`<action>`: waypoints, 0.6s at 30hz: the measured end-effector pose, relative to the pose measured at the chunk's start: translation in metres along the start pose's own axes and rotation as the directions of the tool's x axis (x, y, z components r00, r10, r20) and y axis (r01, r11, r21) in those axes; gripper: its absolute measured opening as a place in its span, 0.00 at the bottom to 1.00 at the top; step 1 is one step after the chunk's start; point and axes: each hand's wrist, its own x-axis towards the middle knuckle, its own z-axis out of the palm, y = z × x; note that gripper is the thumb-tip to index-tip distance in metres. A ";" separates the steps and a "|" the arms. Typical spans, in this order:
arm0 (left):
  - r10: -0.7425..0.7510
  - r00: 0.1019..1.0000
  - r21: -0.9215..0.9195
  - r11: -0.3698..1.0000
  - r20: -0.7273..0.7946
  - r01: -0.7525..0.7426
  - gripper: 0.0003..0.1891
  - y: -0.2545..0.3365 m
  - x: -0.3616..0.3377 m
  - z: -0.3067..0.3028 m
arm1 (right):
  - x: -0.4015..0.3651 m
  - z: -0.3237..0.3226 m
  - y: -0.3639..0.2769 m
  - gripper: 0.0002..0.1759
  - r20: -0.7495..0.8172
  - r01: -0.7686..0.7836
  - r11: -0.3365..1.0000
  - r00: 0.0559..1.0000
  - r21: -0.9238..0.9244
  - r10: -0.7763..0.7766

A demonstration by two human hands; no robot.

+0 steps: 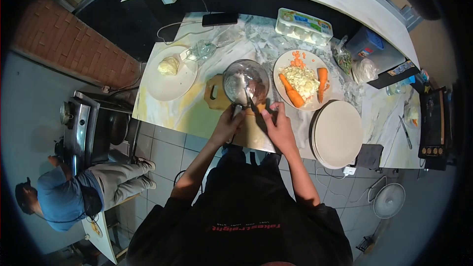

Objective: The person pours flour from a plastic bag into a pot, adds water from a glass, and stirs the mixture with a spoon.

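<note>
The glass bowl sits at the near edge of the marble table, half on a wooden cutting board, right in front of the person. There is a pale and dark mix inside it, too blurred to name.

The person's left hand is curled shut against the bowl's near rim. A small pale object shows just beyond its fingers, but I cannot tell whether the hand grips that or the bowl itself. The right hand is just beside it, closed around a dark utensil whose tip slants up into the bowl.

To the right of the bowl and almost touching it is a plate of carrots and shredded white vegetable. Nearer the table's edge is a stack of empty plates. On the bowl's other side is a plate with a pale lump, with a crumpled clear bag just past it. Further back lie an egg carton and a black phone.

Well apart, on the floor to the left, another person in a blue top crouches by a metal stove.
</note>
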 end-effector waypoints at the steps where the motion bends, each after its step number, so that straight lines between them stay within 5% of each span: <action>1: 0.031 0.999 0.149 0.988 0.011 -0.032 0.19 0.004 -0.003 -0.006 | 0.008 0.014 0.000 0.18 0.022 -0.065 0.991 0.998 0.120 0.063; 6: -0.092 0.993 0.157 0.984 0.077 0.079 0.19 0.005 0.004 -0.039 | 0.021 0.054 -0.017 0.17 -0.043 -0.149 0.981 0.987 0.122 0.155; 9: 0.026 0.989 0.230 0.971 0.149 -0.060 0.17 -0.003 0.004 -0.054 | 0.023 0.062 -0.008 0.16 -0.159 -0.123 0.991 0.979 0.056 0.130; 11: 0.030 0.982 0.244 0.967 0.184 -0.075 0.16 0.002 0.005 -0.065 | 0.025 0.059 -0.007 0.14 -0.225 -0.072 0.985 0.974 -0.157 0.035; 13: 0.207 0.957 0.463 0.841 0.203 -0.280 0.15 0.003 0.011 -0.075 | 0.024 0.053 -0.023 0.13 -0.223 -0.120 0.968 0.972 -0.222 0.070; 15: 0.224 0.938 0.425 0.846 0.265 -0.323 0.13 0.015 0.014 -0.085 | 0.022 0.050 -0.034 0.10 -0.161 0.012 0.742 0.974 -0.670 -0.161; 17: 0.235 0.915 0.396 0.845 0.329 -0.359 0.12 0.028 0.019 -0.098 | 0.022 0.047 -0.056 0.09 -0.155 -0.054 0.662 0.983 -0.748 -0.094; 18: 0.072 0.934 0.280 0.944 0.350 -0.177 0.12 0.037 0.021 -0.104 | 0.024 0.049 -0.063 0.08 -0.149 -0.110 0.568 0.988 -0.815 -0.024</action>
